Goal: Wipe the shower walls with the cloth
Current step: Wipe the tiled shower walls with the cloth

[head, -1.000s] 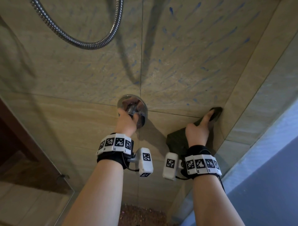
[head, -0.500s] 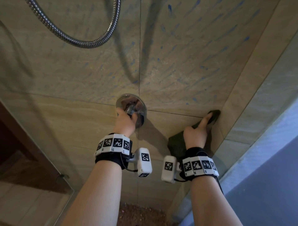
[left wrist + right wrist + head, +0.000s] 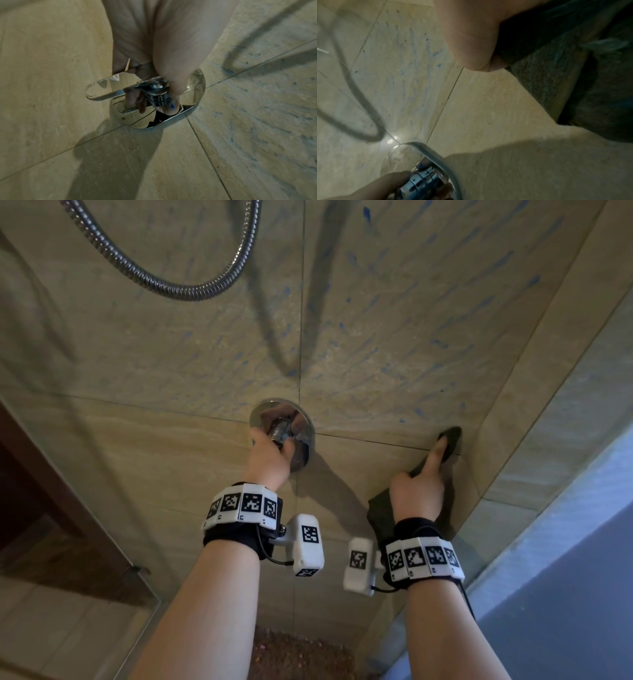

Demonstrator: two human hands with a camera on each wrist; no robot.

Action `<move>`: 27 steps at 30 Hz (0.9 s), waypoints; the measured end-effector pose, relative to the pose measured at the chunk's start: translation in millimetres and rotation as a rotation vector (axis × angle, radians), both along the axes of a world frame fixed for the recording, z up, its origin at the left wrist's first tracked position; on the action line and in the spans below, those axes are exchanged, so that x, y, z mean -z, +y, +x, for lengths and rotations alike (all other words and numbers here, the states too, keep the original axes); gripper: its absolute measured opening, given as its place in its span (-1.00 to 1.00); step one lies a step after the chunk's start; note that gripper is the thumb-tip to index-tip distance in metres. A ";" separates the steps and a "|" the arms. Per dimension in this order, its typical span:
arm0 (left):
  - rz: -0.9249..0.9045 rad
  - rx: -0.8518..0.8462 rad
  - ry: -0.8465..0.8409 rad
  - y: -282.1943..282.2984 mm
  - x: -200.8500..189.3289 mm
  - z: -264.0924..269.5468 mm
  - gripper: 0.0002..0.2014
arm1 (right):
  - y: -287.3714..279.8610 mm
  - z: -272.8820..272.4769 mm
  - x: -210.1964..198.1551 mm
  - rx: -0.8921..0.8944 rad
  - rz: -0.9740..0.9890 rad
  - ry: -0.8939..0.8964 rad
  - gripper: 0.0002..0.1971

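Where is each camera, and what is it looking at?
Head: worn on the head, facing the tiled shower wall; both forearms, left hand and right hand show.
Left wrist: along the left hand, whose grip is on the chrome tap handle.
Right wrist: along the right hand pressing the dark cloth.
Shared: all three see the handle.

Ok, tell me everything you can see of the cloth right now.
The cloth is dark green and looks like fuzzy terry. It lies spread flat against the beige tiled wall, beside the corner. The right hand presses it there with fingers extended; its edges show above the fingertips and below the palm. A pale tag sticks out in the right wrist view.
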State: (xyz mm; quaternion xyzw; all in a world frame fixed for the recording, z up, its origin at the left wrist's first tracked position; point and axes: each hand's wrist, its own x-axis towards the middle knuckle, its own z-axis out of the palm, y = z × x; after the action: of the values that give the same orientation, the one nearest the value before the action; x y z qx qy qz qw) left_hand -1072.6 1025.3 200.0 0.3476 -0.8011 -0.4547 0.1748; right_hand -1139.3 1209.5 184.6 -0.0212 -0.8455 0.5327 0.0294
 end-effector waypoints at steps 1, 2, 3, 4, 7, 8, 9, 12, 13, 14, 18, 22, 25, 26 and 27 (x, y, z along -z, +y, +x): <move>-0.002 0.001 -0.008 -0.2 0.2 0.4 -0.60 | 0.8 -4.2 -4.2 0.009 -0.041 0.015 -0.06; -0.001 0.003 -0.012 -0.5 0.4 0.4 -0.60 | 1.7 -8.3 -9.2 0.013 -0.076 0.034 -0.06; 0.003 0.004 -0.010 -0.7 0.2 0.4 -0.61 | 2.8 -11.4 -14.6 0.005 -0.097 0.048 -0.07; 0.009 0.004 -0.005 -0.9 0.1 0.0 -0.61 | 3.4 -13.6 -18.8 -0.006 -0.098 0.060 -0.08; 0.019 0.006 0.006 -0.3 -0.7 -0.5 -0.62 | 3.2 -11.0 -24.7 -0.034 -0.048 0.074 -0.09; 0.020 0.008 0.006 -0.2 -0.8 -0.3 -0.62 | 3.2 -8.7 -22.5 -0.039 -0.019 0.071 -0.09; 0.019 0.009 0.004 -0.2 -1.3 -0.1 -0.61 | 3.7 -5.9 -19.8 -0.042 0.006 0.068 -0.09; 0.024 0.008 0.001 -0.8 -1.1 -0.3 -0.60 | 8.3 0.1 -15.1 -0.005 0.039 0.055 -0.10; 0.020 0.008 0.000 -0.7 -1.2 -0.4 -0.60 | 9.9 0.4 -16.1 0.008 0.027 0.052 -0.10; 0.013 0.008 -0.002 -0.4 -1.1 -0.6 -0.59 | 10.1 -0.8 -18.4 0.016 0.011 0.054 -0.10; 0.013 0.009 0.004 0.1 -1.7 0.5 -0.59 | 9.9 -11.3 -31.7 -0.015 -0.069 0.073 -0.09; 0.017 0.004 0.024 -0.2 -1.2 0.7 -0.61 | 9.3 -11.5 -33.8 -0.056 0.021 0.101 -0.09; 0.023 0.006 0.028 -0.3 -0.2 0.1 -0.60 | 10.4 -4.5 -24.6 -0.079 0.128 0.089 -0.10; 0.025 0.007 0.031 -0.5 0.0 0.0 -0.60 | 12.3 -3.1 -22.5 -0.068 0.152 0.086 -0.11; 0.026 0.008 0.036 -0.4 -0.2 0.2 -0.58 | 14.9 -2.3 -22.0 -0.048 0.166 0.082 -0.12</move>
State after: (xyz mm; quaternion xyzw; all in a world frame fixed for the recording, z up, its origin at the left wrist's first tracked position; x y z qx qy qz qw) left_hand -1072.4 1024.9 200.2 0.3386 -0.7933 -0.4718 0.1830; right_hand -1141.6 1224.4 206.6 0.0234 -0.8851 0.4618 0.0528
